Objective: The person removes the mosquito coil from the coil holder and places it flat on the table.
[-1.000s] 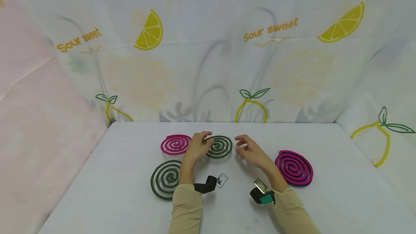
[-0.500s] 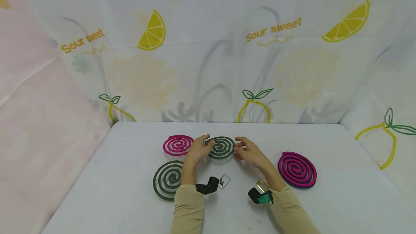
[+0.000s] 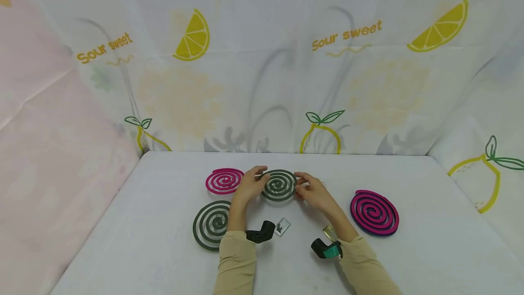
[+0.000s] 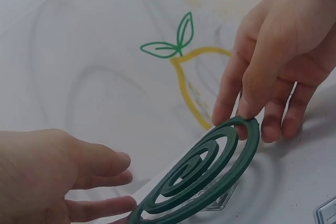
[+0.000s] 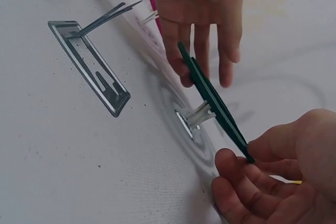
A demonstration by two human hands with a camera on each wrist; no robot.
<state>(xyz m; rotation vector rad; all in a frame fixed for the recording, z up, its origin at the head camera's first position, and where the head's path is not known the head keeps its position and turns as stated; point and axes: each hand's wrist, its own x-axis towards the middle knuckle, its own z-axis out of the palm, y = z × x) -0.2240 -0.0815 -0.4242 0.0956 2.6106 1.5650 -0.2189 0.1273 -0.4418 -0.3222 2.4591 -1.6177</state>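
Note:
A dark green spiral mosquito coil sits tilted on top of a small metal stand at the back middle of the table. At its right edge my right hand pinches the rim between thumb and fingers. My left hand holds the coil's left edge, with digits on both sides of the rim in the right wrist view; its other fingers stay straight. The left wrist view cuts off part of the left hand.
A pink coil and a green coil lie on the left. A pink-and-dark double coil lies on the right. In front is a loose metal stand with a raised prong. A gold-coloured piece shows beside the right wrist.
My right hand has moved left from beside the green coil and now grips its right edge. The left hand has stayed at the left edge. The head view has shifted slightly.

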